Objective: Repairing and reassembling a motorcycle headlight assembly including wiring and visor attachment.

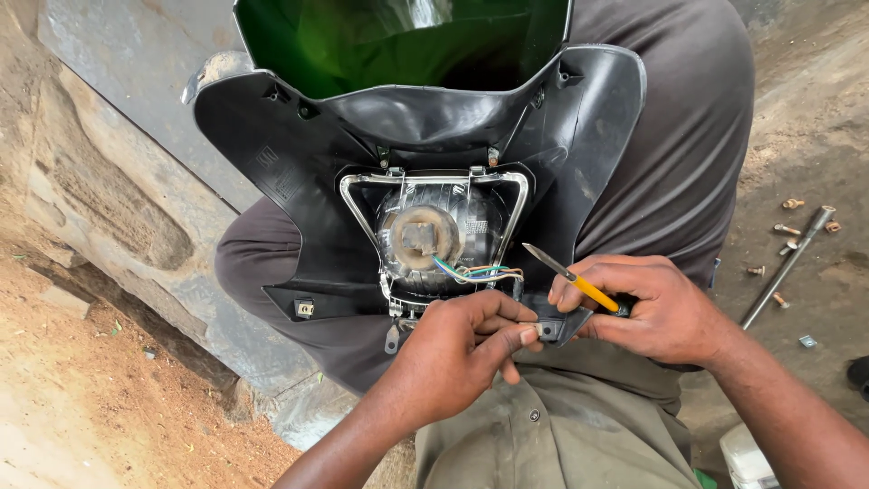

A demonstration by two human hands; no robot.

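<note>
My left hand (462, 349) pinches the headlight cowl (299, 172) bottom tab; my right hand (656, 312) grips the yellow-handled screwdriver (572, 278). Brace the tab firmly, keep the blade square.

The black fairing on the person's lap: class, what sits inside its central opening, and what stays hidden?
Inside the fairing sits a headlamp in a chrome frame, its round back facing up, with coloured wires leaving it. The left hand covers the lower edge; the lamp's front cannot be seen.

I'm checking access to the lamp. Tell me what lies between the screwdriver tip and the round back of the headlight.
Only the coloured wires cross between the screwdriver, in the right hand, and the headlight back.
</note>
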